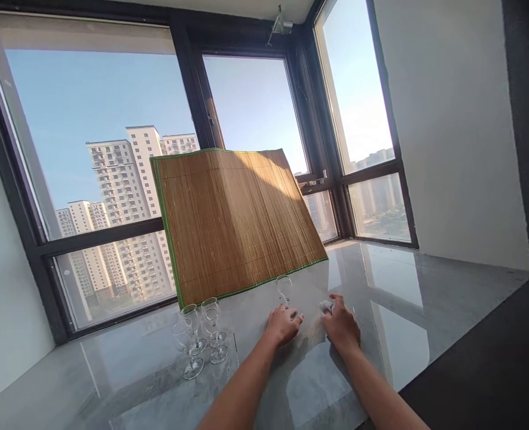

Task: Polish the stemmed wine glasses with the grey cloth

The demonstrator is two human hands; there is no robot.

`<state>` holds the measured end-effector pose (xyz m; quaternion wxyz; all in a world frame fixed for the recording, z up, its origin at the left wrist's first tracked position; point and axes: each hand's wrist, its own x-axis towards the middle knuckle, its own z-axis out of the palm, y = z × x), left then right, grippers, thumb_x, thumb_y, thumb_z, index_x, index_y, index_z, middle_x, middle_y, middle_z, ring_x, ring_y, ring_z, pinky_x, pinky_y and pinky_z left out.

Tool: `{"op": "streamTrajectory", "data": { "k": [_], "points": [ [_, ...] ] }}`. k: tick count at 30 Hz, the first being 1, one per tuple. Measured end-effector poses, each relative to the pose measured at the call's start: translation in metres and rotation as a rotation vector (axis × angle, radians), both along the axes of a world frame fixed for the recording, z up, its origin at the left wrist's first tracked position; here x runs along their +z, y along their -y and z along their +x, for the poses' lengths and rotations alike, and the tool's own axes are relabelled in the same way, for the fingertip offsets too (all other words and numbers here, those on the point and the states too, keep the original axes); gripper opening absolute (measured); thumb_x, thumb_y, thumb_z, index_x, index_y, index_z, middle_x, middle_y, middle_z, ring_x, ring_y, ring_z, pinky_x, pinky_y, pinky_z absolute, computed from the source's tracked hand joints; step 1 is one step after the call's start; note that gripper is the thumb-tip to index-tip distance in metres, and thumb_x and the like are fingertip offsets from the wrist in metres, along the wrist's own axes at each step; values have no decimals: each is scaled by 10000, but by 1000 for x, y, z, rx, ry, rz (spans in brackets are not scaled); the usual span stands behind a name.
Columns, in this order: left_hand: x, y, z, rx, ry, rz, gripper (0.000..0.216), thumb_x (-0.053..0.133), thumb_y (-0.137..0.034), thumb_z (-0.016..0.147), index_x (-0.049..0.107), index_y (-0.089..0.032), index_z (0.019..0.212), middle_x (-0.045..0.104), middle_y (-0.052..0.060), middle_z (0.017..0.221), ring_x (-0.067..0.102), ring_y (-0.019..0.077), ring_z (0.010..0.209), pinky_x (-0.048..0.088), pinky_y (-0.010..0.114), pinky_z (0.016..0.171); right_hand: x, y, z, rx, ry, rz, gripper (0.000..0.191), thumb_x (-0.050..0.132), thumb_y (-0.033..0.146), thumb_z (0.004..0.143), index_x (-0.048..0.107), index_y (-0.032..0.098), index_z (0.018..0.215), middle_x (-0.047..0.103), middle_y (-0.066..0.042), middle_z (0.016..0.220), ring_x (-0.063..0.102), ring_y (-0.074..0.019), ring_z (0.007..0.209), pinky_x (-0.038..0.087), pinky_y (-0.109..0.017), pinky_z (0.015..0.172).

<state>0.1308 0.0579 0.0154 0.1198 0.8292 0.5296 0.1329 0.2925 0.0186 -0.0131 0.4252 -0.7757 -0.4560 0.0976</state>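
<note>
My left hand (283, 325) rests on the glossy grey counter (403, 310), its fingers curled round the base of a small stemmed glass (284, 289) that stands upright just beyond it. My right hand (341, 327) lies beside it, closed on a small white cloth or tissue (326, 307) that pokes out at the fingertips. The two hands are a hand's width apart.
Three more stemmed glasses (200, 334) stand grouped on the counter to the left. A bamboo mat with green edging (232, 221) leans against the dark-framed window behind the hands. A white wall rises at the right, and the counter's front edge runs diagonally at lower right.
</note>
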Motion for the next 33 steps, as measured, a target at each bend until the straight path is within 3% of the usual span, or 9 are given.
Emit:
{"op": "streamTrajectory", "data": {
  "k": [5, 10, 16, 18, 20, 22, 25, 29, 33],
  "points": [
    [-4, 60, -43, -85, -55, 86, 530, 427, -536, 866, 604, -249, 1274, 584, 82, 1265, 489, 254, 1201, 327, 361, 1082, -3, 0, 1, 5, -5, -4, 402, 378, 263, 886, 430, 225, 1283, 677, -126, 1075, 660, -280, 936, 449, -346, 725],
    [-15, 129, -128, -8, -5, 101, 520, 435, -516, 866, 590, -278, 1301, 575, 82, 1287, 491, 265, 1205, 338, 380, 1093, -7, -3, 2, 18, -9, -5, 419, 361, 276, 882, 420, 225, 1293, 671, -130, 1096, 659, -295, 933, 449, -348, 689],
    [-19, 146, -216, 84, -46, 59, 538, 476, -511, 826, 595, -303, 1307, 597, 84, 1319, 514, 312, 1233, 337, 452, 1117, -4, -1, 2, 32, -22, -42, 458, 343, 288, 879, 388, 211, 1328, 671, -146, 1083, 661, -323, 943, 462, -373, 689],
    [-23, 144, -226, 98, -22, 78, 545, 510, -505, 800, 588, -321, 1307, 574, 58, 1369, 495, 309, 1272, 337, 444, 1129, -2, 0, 1, 42, -15, -43, 459, 341, 280, 881, 383, 203, 1331, 669, -151, 1090, 662, -323, 958, 467, -378, 709],
    [-27, 143, -229, 151, 55, 174, 444, 514, -486, 789, 665, -310, 1167, 594, 48, 1343, 522, 289, 1246, 383, 403, 1100, -1, 1, 0, 54, -11, -53, 467, 328, 276, 889, 370, 191, 1346, 663, -164, 1105, 660, -324, 962, 470, -387, 721],
    [-29, 146, -228, 250, 163, 322, 325, 445, -463, 828, 694, -267, 896, 673, 68, 1162, 602, 258, 1097, 466, 352, 985, -2, -1, -2, 47, 13, -60, 492, 315, 266, 894, 340, 160, 1374, 648, -188, 1131, 645, -333, 994, 469, -407, 744],
    [-30, 148, -230, 382, 273, 453, 402, 330, -429, 896, 562, -227, 638, 648, 59, 775, 609, 202, 762, 482, 294, 749, -7, -3, -9, 30, 143, -23, 538, 348, 253, 888, 305, 99, 1401, 623, -216, 1176, 567, -356, 1125, 447, -450, 835],
    [-30, 144, -236, 495, 313, 488, 410, 334, -406, 898, 456, -220, 554, 548, 25, 609, 525, 169, 607, 395, 273, 621, -13, -3, -22, 60, 395, 42, 520, 378, 315, 928, 346, 90, 1396, 649, -196, 1105, 501, -344, 1197, 338, -495, 995],
    [-29, 143, -231, 463, 239, 433, 360, 358, -359, 892, 489, -215, 589, 580, 27, 663, 549, 169, 642, 378, 271, 635, -18, -6, -24, 207, 469, 67, 461, 262, 310, 987, 382, 150, 1403, 672, -155, 1037, 569, -285, 1102, 334, -443, 1003]
  ]
}}
